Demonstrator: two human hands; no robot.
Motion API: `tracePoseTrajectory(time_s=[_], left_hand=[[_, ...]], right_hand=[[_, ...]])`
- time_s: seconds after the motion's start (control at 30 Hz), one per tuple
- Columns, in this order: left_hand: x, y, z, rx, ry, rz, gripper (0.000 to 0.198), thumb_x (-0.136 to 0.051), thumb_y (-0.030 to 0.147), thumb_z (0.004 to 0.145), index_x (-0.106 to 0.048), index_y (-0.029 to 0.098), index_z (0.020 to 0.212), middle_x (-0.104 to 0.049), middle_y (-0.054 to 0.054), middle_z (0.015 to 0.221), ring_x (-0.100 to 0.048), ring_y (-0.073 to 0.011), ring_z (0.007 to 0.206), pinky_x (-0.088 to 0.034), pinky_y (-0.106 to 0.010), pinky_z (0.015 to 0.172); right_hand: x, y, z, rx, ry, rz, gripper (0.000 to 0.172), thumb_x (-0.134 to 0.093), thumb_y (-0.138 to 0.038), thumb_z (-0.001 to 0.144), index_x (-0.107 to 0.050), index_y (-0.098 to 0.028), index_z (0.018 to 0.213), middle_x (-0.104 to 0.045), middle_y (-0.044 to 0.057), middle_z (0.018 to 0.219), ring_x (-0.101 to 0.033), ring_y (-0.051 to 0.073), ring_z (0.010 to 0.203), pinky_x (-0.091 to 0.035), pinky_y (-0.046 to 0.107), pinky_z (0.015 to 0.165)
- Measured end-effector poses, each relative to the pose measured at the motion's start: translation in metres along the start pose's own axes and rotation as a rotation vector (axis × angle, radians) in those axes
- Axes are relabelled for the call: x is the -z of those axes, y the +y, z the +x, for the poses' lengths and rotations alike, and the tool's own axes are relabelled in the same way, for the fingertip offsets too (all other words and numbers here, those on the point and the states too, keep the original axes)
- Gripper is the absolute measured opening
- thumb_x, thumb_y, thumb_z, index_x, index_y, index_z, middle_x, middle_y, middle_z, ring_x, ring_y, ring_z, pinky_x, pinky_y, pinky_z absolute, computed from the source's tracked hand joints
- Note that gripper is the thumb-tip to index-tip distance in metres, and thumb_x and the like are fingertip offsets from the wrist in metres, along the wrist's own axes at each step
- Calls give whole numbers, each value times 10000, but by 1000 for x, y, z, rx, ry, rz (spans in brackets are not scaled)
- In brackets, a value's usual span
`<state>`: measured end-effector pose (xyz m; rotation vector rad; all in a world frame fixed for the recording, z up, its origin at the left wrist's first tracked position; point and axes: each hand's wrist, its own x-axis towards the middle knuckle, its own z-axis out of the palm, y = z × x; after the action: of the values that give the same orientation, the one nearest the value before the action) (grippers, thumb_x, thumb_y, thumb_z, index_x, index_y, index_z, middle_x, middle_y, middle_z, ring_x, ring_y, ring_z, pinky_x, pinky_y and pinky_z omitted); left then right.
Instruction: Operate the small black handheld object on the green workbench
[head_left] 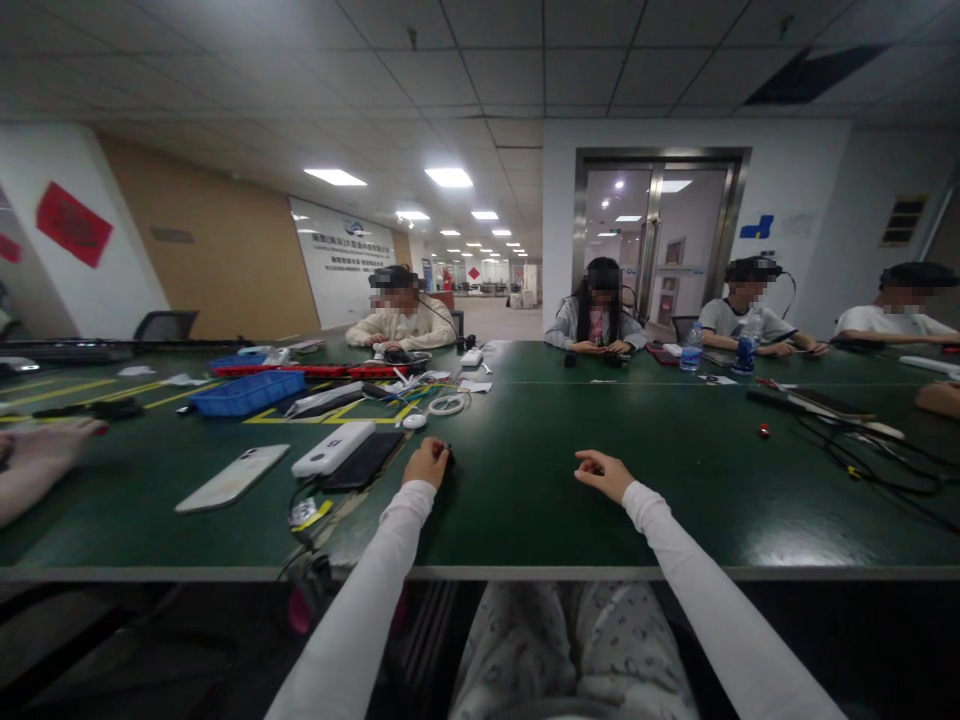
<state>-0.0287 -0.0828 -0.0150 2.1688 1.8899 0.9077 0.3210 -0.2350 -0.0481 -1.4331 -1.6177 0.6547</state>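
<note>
My left hand [427,463] is on the green table [517,500], its fingers closed round a small dark object [448,453] that is mostly hidden. Just left of it lie a black flat item [365,462] and a white power bank [334,449]. A round white piece [414,422] sits beyond that hand, beside a coiled white cable [447,405]. My right hand [604,474] is held over the table to the right, its fingers apart and slightly bent, with nothing in them.
A white phone [234,478] and a blue tray [249,393] are on the left. Black cables [862,450], a small red object [763,430] and bottles [691,347] are on the right. Several people sit across the table; another person's arm [45,465] reaches in at far left.
</note>
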Motion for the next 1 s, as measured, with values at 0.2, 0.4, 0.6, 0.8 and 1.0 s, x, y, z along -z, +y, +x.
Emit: tracePoseTrajectory(time_s=[0.2,0.4,0.6,0.8,1.0], left_hand=[[13,-23,4,75,126,5,219,-468,300,798,-513,193,983,-615,-57,995,-564,-172,949,-421,-289,827],[19,-15,-3,162,178,72,238,-474,310,781,-564,205,975,-557,-80,1090,-490,-227,1058,-408,-347,856],[18,-15,-2,265,131,93,289,-460,360,789,-598,224,1004,-506,-93,1177,-443,-260,1110,-394,-381,872],[15,-18,3,294,89,88,302,-448,374,794,-612,232,1005,-493,-94,1200,-431,-268,1126,-383,-392,889],[14,-20,6,292,77,90,313,-433,385,798,-613,234,1005,-484,-97,1211,-426,-281,1132,-379,-416,898]], right_hand=[[1,1,-2,13,-3,9,445,-614,-390,706,-556,-193,1101,-633,39,906,-584,172,850,-463,343,804],[-1,6,0,9,-2,5,419,-617,-388,702,-577,-202,1075,-630,32,896,-584,169,846,-465,348,803],[-5,13,4,27,29,25,414,-635,-375,682,-590,-188,1049,-636,30,855,-586,161,810,-467,340,799],[-3,13,4,12,6,18,432,-630,-384,686,-582,-187,1067,-632,35,891,-587,160,832,-471,332,798],[-2,9,3,17,6,7,415,-630,-374,689,-588,-185,1057,-634,32,886,-587,155,819,-471,325,802]])
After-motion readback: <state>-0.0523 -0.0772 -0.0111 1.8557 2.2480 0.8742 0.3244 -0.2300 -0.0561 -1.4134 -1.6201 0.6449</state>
